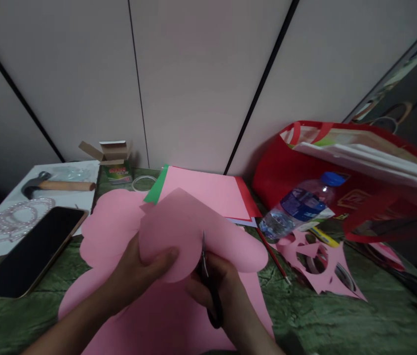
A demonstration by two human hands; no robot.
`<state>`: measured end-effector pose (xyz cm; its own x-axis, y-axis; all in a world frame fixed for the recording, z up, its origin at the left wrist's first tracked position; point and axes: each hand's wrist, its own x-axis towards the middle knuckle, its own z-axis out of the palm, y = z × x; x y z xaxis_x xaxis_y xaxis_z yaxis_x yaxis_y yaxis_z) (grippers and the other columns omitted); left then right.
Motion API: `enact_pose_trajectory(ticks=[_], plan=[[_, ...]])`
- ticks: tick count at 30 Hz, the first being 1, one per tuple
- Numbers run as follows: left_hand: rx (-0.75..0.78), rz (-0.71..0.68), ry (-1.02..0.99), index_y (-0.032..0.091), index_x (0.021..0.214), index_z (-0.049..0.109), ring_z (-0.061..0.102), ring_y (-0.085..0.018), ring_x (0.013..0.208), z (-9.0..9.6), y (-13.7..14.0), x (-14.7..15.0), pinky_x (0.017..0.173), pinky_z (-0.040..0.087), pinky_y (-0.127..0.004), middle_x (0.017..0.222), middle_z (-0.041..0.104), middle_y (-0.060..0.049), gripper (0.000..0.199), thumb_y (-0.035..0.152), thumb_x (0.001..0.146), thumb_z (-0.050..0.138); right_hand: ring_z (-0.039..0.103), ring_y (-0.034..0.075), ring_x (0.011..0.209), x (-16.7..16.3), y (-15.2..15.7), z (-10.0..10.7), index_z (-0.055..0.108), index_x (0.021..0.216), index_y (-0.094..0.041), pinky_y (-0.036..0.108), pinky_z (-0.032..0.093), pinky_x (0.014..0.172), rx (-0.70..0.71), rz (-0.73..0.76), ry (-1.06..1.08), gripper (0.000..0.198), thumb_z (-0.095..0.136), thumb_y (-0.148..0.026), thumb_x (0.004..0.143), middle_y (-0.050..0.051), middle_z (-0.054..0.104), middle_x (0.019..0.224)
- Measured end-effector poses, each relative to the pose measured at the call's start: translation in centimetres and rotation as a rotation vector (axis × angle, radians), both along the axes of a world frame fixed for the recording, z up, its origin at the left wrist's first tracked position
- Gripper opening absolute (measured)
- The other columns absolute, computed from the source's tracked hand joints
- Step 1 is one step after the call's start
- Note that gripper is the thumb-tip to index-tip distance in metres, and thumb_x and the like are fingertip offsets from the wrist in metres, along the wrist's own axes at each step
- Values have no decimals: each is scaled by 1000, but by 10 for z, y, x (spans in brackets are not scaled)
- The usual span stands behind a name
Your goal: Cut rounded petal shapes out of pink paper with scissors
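A sheet of pink paper [182, 217] is pinched at its left side by my left hand [137, 271], the thumb lying on top. My right hand [223, 286] grips black-handled scissors [212, 301] by the handles. Their blades point away from me and meet the paper between its rounded left part and the curled flap on the right. Under both hands lies more pink paper [108, 217] with a scalloped outline, spread over the table. Behind it rests a stack of coloured sheets [204, 187], pink on top with green and red edges showing.
At left are a hammer [63, 185], clear beads [12, 219] and a phone [34, 251]; an opened small box [115, 165] stands behind. On the right are a red bag [278, 162], a tilted water bottle [300, 204], a pencil [275, 256] and pink paper scraps [319, 261].
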<state>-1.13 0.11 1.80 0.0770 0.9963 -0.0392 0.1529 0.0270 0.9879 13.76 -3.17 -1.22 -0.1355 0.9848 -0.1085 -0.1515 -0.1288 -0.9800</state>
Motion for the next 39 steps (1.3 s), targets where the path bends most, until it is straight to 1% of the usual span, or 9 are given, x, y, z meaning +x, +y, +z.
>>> enact_pose_trajectory(ticks=[8,14,18,20,23,27,29,34,39], plan=[[14,-17,27,17,90,58,65,-26,83,-3,2,-4,58,53,-28,92,70,-7,33,37,65,67,35,9,47,-2,-3,-5,49,57,-19,22,31,46,47,-156,-184,18,66,-17,52,-6,44,50],[47,-131,41,16,93,58,65,-23,77,-8,14,-8,55,53,-27,86,70,-6,31,32,67,66,37,9,46,-2,1,-3,52,60,-17,22,28,45,-87,-21,-28,17,66,-27,58,-5,46,49],[23,-141,23,16,86,58,61,-17,59,-12,16,-10,44,49,-23,70,67,-2,25,33,69,66,34,7,43,-4,3,-1,49,53,-17,21,26,43,-114,-77,-45,22,69,-27,51,-7,43,45],[10,-150,7,17,86,57,59,-15,55,-11,16,-10,41,48,-21,68,66,-1,26,34,69,66,31,7,42,-4,4,-2,49,51,-18,21,25,43,-116,-109,-46,23,70,-27,49,-8,41,44],[-13,-159,-31,17,90,56,61,-15,58,-9,14,-10,44,50,-22,72,67,-1,28,32,69,67,31,7,43,-5,3,-6,50,53,-17,21,26,42,-92,-116,-58,22,70,-25,50,-7,41,47],[3,-142,-67,18,91,57,64,-19,74,-9,13,-9,53,53,-22,83,69,-3,27,28,68,67,29,7,44,-5,1,-8,49,55,-18,20,25,42,-66,-111,-33,21,69,-24,53,-8,39,47],[3,-153,-71,18,91,57,64,-20,78,-9,13,-8,53,53,-21,87,69,-4,26,28,69,67,29,6,43,-4,1,-6,49,54,-17,20,24,42,-78,-104,-41,19,68,-23,53,-8,39,46],[-11,-155,-55,17,91,57,63,-17,65,-9,13,-10,44,50,-20,79,69,-3,27,30,69,67,32,7,44,-4,0,0,50,53,-17,21,25,43,-84,-107,-77,15,65,-21,53,-7,41,46],[-16,-150,-66,17,89,57,63,-17,62,-8,15,-10,46,52,-22,75,68,-3,27,30,68,67,36,8,43,-3,1,-4,51,55,-17,21,26,43,-67,-84,-87,16,66,-23,56,-6,45,45]])
